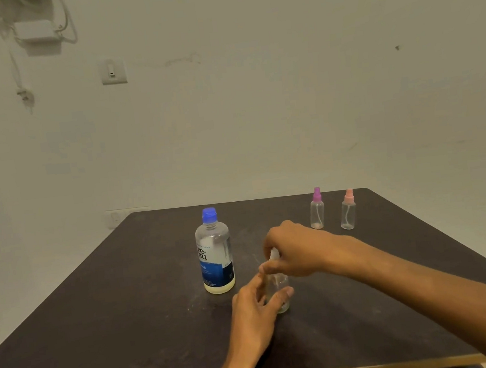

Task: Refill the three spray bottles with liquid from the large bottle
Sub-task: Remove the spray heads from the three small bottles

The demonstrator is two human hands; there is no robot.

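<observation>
A small clear spray bottle (280, 292) with a white top stands on the dark table (128, 300) near the middle. My left hand (256, 311) holds its body between thumb and fingers. My right hand (295, 250) grips the white spray top from above. Just to the left stands the large clear bottle (214, 252), upright, with a blue cap and blue label. Two more small spray bottles stand upright at the back right: one with a purple top (317, 210) and one with a pink top (348, 211).
The table's far edge meets a plain wall that carries a switch plate (113, 71). Its near edge runs along the bottom of the view.
</observation>
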